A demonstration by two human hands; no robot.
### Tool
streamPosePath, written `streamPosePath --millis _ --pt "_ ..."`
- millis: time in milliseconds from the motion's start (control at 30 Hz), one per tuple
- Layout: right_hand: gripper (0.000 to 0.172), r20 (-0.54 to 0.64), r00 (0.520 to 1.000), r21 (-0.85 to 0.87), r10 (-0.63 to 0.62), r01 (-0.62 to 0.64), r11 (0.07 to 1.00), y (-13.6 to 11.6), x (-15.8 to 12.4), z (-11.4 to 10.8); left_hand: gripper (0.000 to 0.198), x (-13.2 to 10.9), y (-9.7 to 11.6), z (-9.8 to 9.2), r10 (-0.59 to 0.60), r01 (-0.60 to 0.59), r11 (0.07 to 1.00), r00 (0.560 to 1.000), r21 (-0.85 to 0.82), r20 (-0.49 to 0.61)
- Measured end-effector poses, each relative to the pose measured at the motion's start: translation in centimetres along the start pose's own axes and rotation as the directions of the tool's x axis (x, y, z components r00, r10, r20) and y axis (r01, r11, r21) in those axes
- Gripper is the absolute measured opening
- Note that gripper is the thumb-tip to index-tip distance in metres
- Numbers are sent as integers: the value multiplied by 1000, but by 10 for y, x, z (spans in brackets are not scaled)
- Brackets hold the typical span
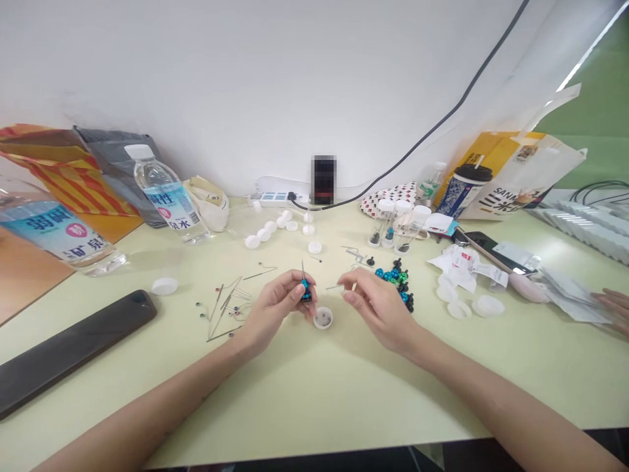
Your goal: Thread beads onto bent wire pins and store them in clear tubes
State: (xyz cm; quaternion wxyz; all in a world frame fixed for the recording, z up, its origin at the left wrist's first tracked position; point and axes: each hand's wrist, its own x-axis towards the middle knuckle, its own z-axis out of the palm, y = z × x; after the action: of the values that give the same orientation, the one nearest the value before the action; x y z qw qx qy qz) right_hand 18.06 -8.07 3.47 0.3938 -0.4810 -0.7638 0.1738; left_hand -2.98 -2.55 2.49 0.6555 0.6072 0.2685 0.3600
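Here on my screen, my left hand (272,313) pinches a blue-and-black beaded pin (306,290) upright, my right hand (381,308) holds a thin metal pin (335,286) in a narrow grip beside it, a white bottle cap (323,318) sits just below, and close, steady fingertips suit this fine work.
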Motion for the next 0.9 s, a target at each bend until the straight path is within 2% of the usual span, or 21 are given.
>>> streamPosePath --millis 67,133,167,233,300,333,433,567,600,667,700,733,767,800,833,867,900 --pt "25 -109 994 46 29 -24 999 -1 4 -5 23 2 5 -5 -20 9 996 993 93 116" --pt "31 -133 984 234 119 -86 969 -2 10 -9 26 4 11 -8 -58 14 981 974 195 220" --pt "34 -95 981 356 167 -123 926 -2 13 -10 27 5 12 -8 -78 15 972 962 234 262" --pt "38 64 978 576 199 -199 793 1 21 -11 29 8 14 -7 -105 18 964 941 263 322" --pt "32 202 966 681 159 -255 686 7 28 -10 29 12 12 -7 -97 21 975 936 222 337" --pt "27 226 965 704 134 -257 662 11 31 -9 29 15 11 -7 -90 28 982 940 189 328" --pt "19 145 985 745 92 -170 645 24 33 -6 28 25 14 -9 -105 58 985 950 162 295" --pt "16 35 993 749 110 -99 655 32 28 -7 31 44 29 -10 -185 59 944 909 324 373" --pt "15 11 992 746 123 -90 660 33 27 -9 31 49 33 -9 -184 47 935 911 353 368" --pt "14 -44 987 739 154 -72 669 33 26 -14 32 62 37 -9 -104 -4 930 957 368 272" --pt "14 -68 983 736 171 -66 674 34 27 -17 31 68 36 -10 -15 -52 930 984 365 178" --pt "14 -90 978 732 189 -64 679 35 28 -20 31 75 33 -12 102 -115 926 993 360 53" --pt "15 -109 972 728 207 -64 682 36 29 -22 30 81 28 -15 218 -176 914 973 365 -77" --pt "15 -127 966 725 226 -65 686 38 30 -23 28 87 22 -19 323 -228 894 924 385 -203" --pt "16 -148 959 722 242 -63 689 40 31 -25 27 92 14 -24 423 -268 864 845 426 -328" --pt "16 -168 953 720 254 -57 691 42 31 -25 27 97 7 -29 499 -282 827 767 487 -403" --pt "16 -188 946 723 263 -48 689 44 32 -25 31 101 -1 -33 536 -261 796 724 546 -434"
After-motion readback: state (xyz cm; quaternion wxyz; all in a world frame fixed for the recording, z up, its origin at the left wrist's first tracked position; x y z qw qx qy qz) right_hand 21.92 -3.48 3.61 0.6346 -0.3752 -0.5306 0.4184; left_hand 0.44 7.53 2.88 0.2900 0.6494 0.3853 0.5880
